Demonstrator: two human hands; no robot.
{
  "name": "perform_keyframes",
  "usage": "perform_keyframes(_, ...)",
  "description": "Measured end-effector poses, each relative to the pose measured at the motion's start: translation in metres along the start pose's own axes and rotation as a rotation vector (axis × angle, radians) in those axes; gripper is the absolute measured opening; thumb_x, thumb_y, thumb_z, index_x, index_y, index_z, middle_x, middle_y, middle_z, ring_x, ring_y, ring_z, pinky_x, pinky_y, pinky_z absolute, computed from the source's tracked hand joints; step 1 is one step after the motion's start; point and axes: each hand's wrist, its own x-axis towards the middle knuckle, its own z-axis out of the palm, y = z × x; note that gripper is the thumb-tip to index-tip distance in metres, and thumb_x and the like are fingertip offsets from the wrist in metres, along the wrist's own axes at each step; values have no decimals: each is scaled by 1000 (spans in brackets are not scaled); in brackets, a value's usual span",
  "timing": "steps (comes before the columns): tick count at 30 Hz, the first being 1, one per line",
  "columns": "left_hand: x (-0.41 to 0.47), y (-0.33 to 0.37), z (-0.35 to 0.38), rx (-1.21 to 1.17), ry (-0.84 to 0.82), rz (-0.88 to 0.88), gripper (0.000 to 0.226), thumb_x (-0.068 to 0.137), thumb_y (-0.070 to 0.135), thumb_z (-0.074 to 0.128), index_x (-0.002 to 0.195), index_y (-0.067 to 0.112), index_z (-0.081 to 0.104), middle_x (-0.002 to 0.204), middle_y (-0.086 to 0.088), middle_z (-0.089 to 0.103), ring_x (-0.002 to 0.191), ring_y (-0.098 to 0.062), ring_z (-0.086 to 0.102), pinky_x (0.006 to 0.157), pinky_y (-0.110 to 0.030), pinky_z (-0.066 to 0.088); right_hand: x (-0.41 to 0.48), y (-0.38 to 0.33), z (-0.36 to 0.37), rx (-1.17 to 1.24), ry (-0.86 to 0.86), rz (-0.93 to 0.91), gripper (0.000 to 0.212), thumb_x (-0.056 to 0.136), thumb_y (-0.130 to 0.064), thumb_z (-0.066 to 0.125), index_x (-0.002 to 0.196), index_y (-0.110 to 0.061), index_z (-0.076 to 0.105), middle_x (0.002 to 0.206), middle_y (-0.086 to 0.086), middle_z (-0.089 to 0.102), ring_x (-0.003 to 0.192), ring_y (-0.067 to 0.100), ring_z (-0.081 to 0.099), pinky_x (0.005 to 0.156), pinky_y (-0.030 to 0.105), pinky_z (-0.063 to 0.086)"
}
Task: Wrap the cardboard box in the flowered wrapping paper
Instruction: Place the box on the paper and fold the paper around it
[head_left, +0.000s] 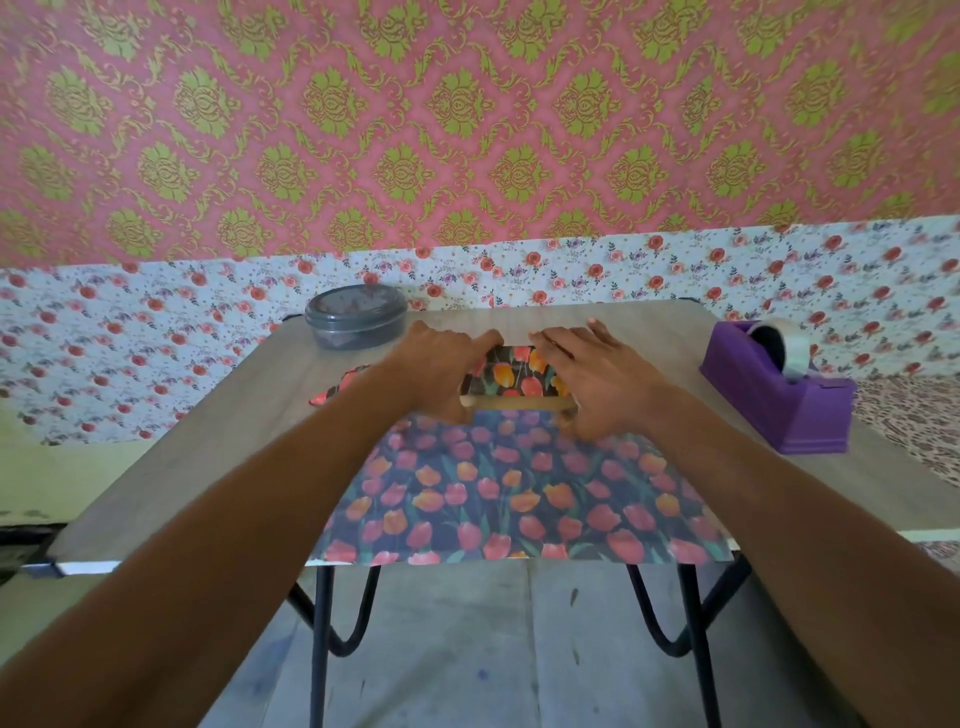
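Note:
The cardboard box (519, 402) sits mid-table on a sheet of dark wrapping paper (519, 493) printed with red and orange tulips. The far part of the sheet is folded up over the box top (514, 371); only a thin brown strip of the box's near side shows. My left hand (441, 358) lies over the box's left end, fingers stretched across the folded paper and thumb down the near side. My right hand (592, 369) lies over the right end the same way, pressing the paper down. The near part of the sheet lies flat to the table's front edge.
A purple tape dispenser (779, 384) stands at the right of the wooden table (208, 441). A round grey lidded container (356, 317) sits at the back left. A corner of paper (337, 387) pokes out left of the box. Flowered cloth hangs behind the table.

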Motion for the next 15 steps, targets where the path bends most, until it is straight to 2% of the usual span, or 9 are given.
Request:
perform_keyframes(2, 12, -11, -2, -108, -40, -29, 101, 70, 61, 76, 150, 29, 25, 123, -1, 63, 105, -27, 63, 84, -41, 46, 8, 10, 0, -13, 24, -16, 105, 82, -60, 65, 161, -10, 19, 154, 8, 32, 142, 31, 37, 125, 55, 19)
perform_keyframes(4, 22, -17, -2, -161, -82, -49, 104, 75, 61, 75, 158, 28, 21, 155, 0, 40, 131, -28, 51, 101, -52, 45, 15, 20, 2, -32, 38, -22, 92, 90, -55, 62, 161, -10, 24, 154, 7, 35, 143, 29, 39, 123, 58, 19)
perform_keyframes(6, 30, -21, -3, -94, -140, -48, 102, 82, 63, 67, 161, 27, 12, 166, 4, 17, 147, -26, 31, 110, -64, 32, 19, 24, 5, -38, 14, -5, 82, 98, -52, 54, 163, -15, 20, 164, 5, 28, 151, 25, 31, 121, 65, 14)
perform_keyframes(8, 38, -24, -2, 30, -134, -38, 97, 86, 66, 58, 161, 27, 12, 163, 3, 14, 148, -26, 21, 108, -65, 26, 23, 26, 13, -41, -24, 38, 75, 103, -51, 44, 164, -22, 12, 171, 1, 14, 157, 20, 18, 117, 73, 7)
perform_keyframes(11, 43, -24, 6, 123, -88, -14, 81, 94, 56, 52, 159, 23, 18, 152, -4, 24, 135, -30, 38, 101, -55, 39, 34, 26, 19, -49, -45, 103, 70, 106, -47, 40, 164, -24, 10, 172, 0, 10, 157, 20, 15, 114, 76, -1)
perform_keyframes(14, 40, -19, 15, 31, -58, -52, 68, 102, 30, 50, 160, 18, 18, 156, -5, 28, 129, -30, 50, 87, -44, 50, 45, 24, 23, 10, -57, 155, 66, 107, -37, 42, 164, -21, 11, 171, 6, 14, 157, 23, 18, 120, 66, -1)
perform_keyframes(15, 40, -16, 19, -2, -49, -83, 68, 101, 22, 50, 161, 17, 17, 161, -5, 26, 132, -31, 49, 89, -45, 50, 47, 23, 25, 32, -55, 169, 65, 108, -35, 42, 163, -20, 13, 170, 8, 16, 157, 24, 19, 123, 60, 3)
